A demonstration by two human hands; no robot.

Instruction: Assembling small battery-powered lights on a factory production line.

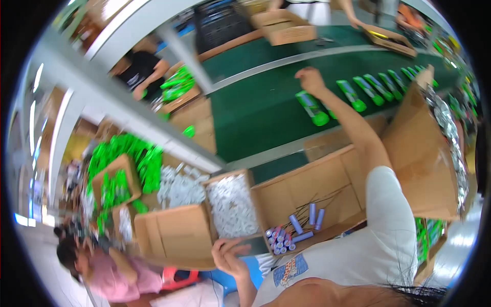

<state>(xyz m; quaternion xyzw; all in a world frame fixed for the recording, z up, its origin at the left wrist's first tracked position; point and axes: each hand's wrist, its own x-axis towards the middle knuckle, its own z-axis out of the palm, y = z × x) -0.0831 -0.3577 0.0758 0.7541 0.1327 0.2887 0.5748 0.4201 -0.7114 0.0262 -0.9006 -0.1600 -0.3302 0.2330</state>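
Note:
My right arm reaches across the green conveyor belt (250, 110). My right hand (311, 81) hovers over it with fingers curled; their tips are hidden. Just below that hand lies a long bright green plastic housing (313, 108) with a rounded end. Others, such as this green housing (351, 95), form a row toward the right. My left hand (230, 256) is low, by the front edge of the cardboard boxes, fingers apart and nothing visible in it. Purple cylindrical battery cells (280, 240) lie in the large cardboard box (286, 197), some bunched, some loose, beside thin dark wires (322, 199).
Left of the cells stand a box of small white plastic parts (232, 204) and a brown cardboard box (174, 233). A tall carton flap (422, 158) rises at right. Green parts (148, 163) pile up left. Co-workers sit around; a metal post (184, 56) stands by the belt.

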